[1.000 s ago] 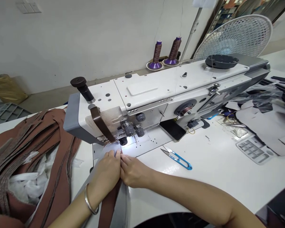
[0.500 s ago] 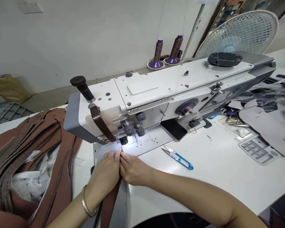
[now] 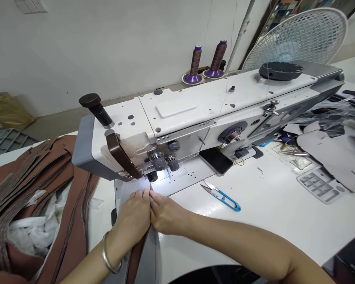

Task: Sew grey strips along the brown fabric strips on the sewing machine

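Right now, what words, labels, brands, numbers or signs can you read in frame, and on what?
None can be read for certain.
Blue thread snips: a small marking near the blades, too small to read.
White sewing machine: no lettering I can make out on the casing in view.
Brown thread spools: no legible text.

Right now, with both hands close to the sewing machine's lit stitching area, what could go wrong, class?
Fingers might get caught: the left hand and right hand are close to the working end of the sewing machine, though the needle is hidden.
The reddish-brown strip might drift out of line, as its tail trails below the hands.
The thread snips lie with blades parted, so a careless reach could nick the right hand.
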The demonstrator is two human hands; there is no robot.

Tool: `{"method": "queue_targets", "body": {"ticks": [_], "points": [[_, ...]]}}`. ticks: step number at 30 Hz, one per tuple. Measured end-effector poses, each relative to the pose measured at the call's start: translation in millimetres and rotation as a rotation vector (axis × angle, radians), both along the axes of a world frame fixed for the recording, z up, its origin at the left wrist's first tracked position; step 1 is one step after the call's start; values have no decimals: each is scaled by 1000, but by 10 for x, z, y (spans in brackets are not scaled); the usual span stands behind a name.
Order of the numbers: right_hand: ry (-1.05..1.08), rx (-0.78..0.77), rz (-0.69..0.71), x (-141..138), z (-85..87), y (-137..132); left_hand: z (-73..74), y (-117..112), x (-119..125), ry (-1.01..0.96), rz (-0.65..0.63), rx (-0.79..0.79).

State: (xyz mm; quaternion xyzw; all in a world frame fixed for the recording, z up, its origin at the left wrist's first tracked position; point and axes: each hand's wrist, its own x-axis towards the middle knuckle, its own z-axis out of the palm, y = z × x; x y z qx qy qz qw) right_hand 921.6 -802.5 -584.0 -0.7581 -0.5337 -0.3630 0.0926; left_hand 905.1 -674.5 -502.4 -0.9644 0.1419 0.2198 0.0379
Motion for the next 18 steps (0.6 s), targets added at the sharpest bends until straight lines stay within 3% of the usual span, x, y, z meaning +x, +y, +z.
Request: {"method": "queue_targets", "body": {"ticks": [6,13,18], "points": [[44,-13,15,-6,-16,1,33,6,27,50,7,5],[112,34,13,-30,7,11,122,55,63,153,98,-83],[89,53,21,-47,8,19,98,93,106,172,191,-163]]}}
